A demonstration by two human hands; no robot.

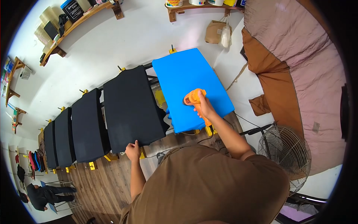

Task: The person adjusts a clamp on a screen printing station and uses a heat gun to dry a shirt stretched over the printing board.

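Observation:
My right hand (pixel 206 108) is wrapped around the handle of an orange heat gun (pixel 194 96). Its nozzle points at the blue fabric (pixel 188 76) stretched smooth over a flat board; a small gap or contact there cannot be made out. My left hand (pixel 133 150) is closed at the near edge of the neighbouring board, thumb on top, gripping the black fabric (pixel 130 108) pulled over it. A bunched end of blue fabric hangs between these two boards.
More black-covered boards (pixel 87 121) run leftward in a row on yellow brackets (pixel 93 165). A standing fan (pixel 285 156) is close on my right, beside a pink and brown curtain (pixel 274 89). Shelves (pixel 80 28) line the wall. Another person (pixel 44 196) stands far left.

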